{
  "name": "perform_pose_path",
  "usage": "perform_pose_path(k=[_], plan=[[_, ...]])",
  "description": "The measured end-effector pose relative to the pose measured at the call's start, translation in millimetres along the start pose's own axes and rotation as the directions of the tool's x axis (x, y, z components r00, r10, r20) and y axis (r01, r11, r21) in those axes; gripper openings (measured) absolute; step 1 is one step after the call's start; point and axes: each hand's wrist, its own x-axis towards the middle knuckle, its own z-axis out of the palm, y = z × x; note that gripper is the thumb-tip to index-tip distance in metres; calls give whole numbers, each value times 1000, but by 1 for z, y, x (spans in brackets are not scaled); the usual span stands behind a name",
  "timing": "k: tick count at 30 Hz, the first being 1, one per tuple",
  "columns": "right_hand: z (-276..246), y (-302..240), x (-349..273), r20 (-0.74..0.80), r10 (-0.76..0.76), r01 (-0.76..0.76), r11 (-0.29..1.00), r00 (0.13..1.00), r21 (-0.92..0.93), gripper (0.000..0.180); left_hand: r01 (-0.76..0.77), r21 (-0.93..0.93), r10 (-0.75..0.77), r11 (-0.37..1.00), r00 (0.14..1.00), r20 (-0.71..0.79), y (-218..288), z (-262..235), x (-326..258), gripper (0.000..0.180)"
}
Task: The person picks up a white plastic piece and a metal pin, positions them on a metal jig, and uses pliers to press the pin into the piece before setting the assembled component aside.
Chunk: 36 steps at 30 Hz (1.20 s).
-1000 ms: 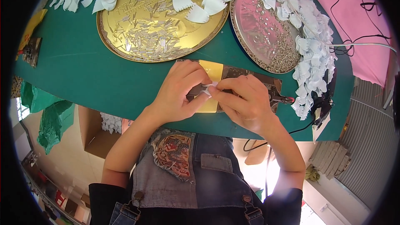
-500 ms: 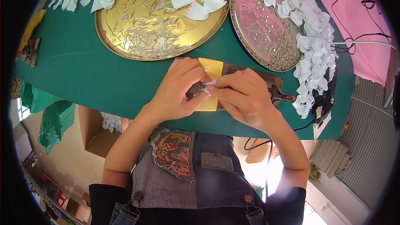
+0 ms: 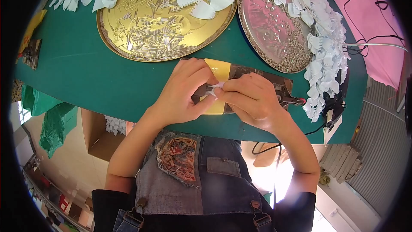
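Observation:
My left hand [image 3: 180, 90] and my right hand [image 3: 253, 96] meet over a dark bench fixture [image 3: 244, 72] with a yellow band [image 3: 218, 69] across it. Between the thumbs and fingertips of both is a small white plastic piece [image 3: 212, 88], mostly covered by the fingers. It looks like a toothed hair-clip half from the piles, though its exact shape is hidden. Both hands are closed in a pinch, fingertips almost touching. At the fixture's right end sticks out a dark lever with a red tip [image 3: 302, 101].
Beyond my hands, a gold tray [image 3: 206, 30] holds metal pins, and a silver tray [image 3: 259, 21] holds tiny metal parts. White toothed clip halves [image 3: 319, 47] pile behind and right. Cables [image 3: 365, 45] cross a pink cloth [image 3: 343, 0]. A cardboard box [image 3: 95, 131] stands below the green table's edge.
Both hands keep their pinch on the white piece at the same spot. Only a very slight shift of the right fingers and of the whole view shows.

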Motion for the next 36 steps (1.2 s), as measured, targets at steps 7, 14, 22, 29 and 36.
perform_pose_path(k=[7, 14, 22, 29, 36], plan=[[-4, -1, 6, 7, 139, -138, 970, 990, 201, 20, 5, -9, -5, 1000, 1000, -2, 0, 1, -1, 23], [-8, -1, 16, 80, 323, -331, 889, 943, 315, 21, 11, -13, -11, 1000, 1000, -18, 0, 2, -1, 24], [-9, -4, 18, 134, 473, -487, 792, 871, 368, 19, 7, -10, -8, 1000, 999, -39, -1, 3, -2, 25], [-15, -16, 23, 181, 572, -595, 717, 800, 363, 9, 19, -29, -19, 999, 999, -29, -1, 1, -2, 25], [-5, -27, 17, 103, 621, -612, 706, 777, 356, 7, 13, -23, -14, 1000, 999, -34, -1, 2, -2, 23]])
